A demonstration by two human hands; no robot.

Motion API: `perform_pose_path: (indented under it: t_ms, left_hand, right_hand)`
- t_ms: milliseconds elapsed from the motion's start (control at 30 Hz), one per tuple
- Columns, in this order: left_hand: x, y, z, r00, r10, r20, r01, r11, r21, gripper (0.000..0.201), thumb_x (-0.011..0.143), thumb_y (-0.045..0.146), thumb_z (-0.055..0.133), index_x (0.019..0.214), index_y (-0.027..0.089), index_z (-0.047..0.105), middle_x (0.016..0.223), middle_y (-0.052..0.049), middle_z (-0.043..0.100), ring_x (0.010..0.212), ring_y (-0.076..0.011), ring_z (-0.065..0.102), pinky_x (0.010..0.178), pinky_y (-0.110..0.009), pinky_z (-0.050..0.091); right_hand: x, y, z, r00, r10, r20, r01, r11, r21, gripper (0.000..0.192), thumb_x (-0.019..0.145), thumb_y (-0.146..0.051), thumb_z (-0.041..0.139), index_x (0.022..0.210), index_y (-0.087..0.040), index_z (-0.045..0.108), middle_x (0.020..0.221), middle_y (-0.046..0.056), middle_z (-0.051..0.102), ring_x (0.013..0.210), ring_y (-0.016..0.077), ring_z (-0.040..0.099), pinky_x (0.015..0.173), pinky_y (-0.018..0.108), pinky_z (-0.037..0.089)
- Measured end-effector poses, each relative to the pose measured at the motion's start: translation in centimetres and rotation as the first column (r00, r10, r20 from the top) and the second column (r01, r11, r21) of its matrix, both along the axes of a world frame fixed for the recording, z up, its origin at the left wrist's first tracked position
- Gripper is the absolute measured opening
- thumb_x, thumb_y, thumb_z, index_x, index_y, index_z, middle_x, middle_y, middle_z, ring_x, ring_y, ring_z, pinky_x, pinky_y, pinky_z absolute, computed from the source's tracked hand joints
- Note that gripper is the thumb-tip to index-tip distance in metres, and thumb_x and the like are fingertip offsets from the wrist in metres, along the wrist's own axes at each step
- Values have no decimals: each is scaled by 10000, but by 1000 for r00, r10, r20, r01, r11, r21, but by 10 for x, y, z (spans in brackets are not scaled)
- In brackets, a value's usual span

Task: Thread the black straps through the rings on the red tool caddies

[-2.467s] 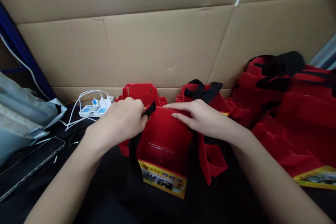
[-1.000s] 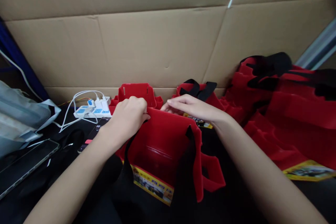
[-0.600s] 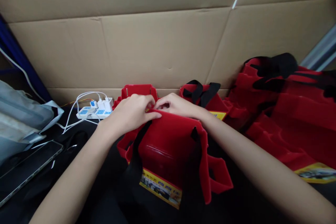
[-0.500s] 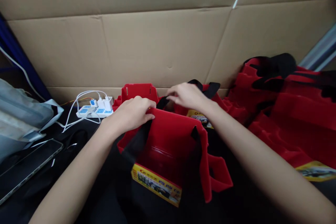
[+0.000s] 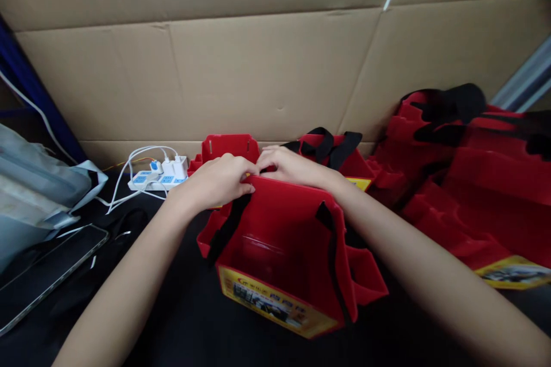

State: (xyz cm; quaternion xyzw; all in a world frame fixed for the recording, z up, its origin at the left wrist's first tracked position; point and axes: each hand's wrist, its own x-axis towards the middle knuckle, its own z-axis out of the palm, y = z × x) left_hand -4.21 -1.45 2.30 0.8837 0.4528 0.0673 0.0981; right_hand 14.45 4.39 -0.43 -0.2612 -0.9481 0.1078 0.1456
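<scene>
Box [image 5: 288, 212]: red, open-topped, before the person, yellow sticker [image 5: 275, 304] nearest
Strap [image 5: 228, 226]: black, at the box's left
Left hand [image 5: 219, 179]: clamped on the box's back rim
Right hand [image 5: 295, 167]: behind that rim, beside the left; cannot tell its grip
Cardboard [image 5: 275, 80]: behind everything

White power strip with blue sockets [image 5: 167, 179], plugs [image 5: 175, 167] and looped white cables [image 5: 148, 147] near black tabletop's [image 5: 185, 289] far edge. Left edge: pale grey plastic bag [image 5: 37, 169]; nearer, dark rectangular phone with pale rim [image 5: 49, 269]. Behind: tan cardboard panel [image 5: 275, 80], blue post [image 5: 32, 83] leftward.
</scene>
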Motion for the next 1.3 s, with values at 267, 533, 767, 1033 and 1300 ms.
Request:
perform_pose_path:
  t_ms: [267, 533, 767, 1033, 1300]
  left_hand:
    - [0, -3, 2, 1000, -2, -28, 3, 1000, 27, 106, 785, 254, 529, 806, 204, 619, 732, -18, 609, 624, -137, 518, 536, -246, 305]
    - [1, -6, 6, 998, 4, -67, -3, 1000, 9, 117, 777, 252, 526, 813, 206, 628, 709, -16, 630, 614, -145, 533, 542, -257, 323]
    - [2, -7, 5, 996, -43, -83, 48, 997, 55, 106, 773, 205, 525, 827, 197, 615, 781, -26, 645, 673, -150, 554, 577, -266, 348]
    - [-4, -8, 8, 993, -115, 0, 115, 993, -14, 81, 761, 167, 546, 704, 189, 598, 642, 21, 594, 600, -114, 512, 555, -242, 341]
    - [-12, -12, 17, 994, -105, -39, 103, 993, -59, 140, 809, 289, 532, 733, 213, 621, 672, 28, 621, 588, -106, 525, 561, -235, 356]
  right_hand:
    - [67, 28, 22, 750, -662, -15, 599, 669, 440, 258, 752, -168, 558, 982, -127, 667, 960, 161, 646, 960, 303, 552, 889, 483, 335]
    - [2, -6, -1, 995, 103, -13, -103, 995, 6, 219, 853, -217, 474, 991, -217, 645, 1030, 27, 645, 1017, 154, 540, 973, 337, 338]
    - [2, 0, -9, 998, -7, -57, 7, 1000, -5, 430, 828, -269, 530, 1252, -213, 486, 1223, 70, 562, 1059, 163, 537, 880, 291, 408]
    - [48, 31, -6, 820, -570, -46, 552, 769, 323, 270, 855, -230, 412, 920, -130, 655, 945, 146, 650, 870, 254, 596, 738, 358, 415]
    - [82, 30, 0, 656, -728, -199, 745, 583, 325, 282, 855, -218, 389, 996, -143, 622, 975, 136, 654, 872, 254, 598, 713, 333, 420]
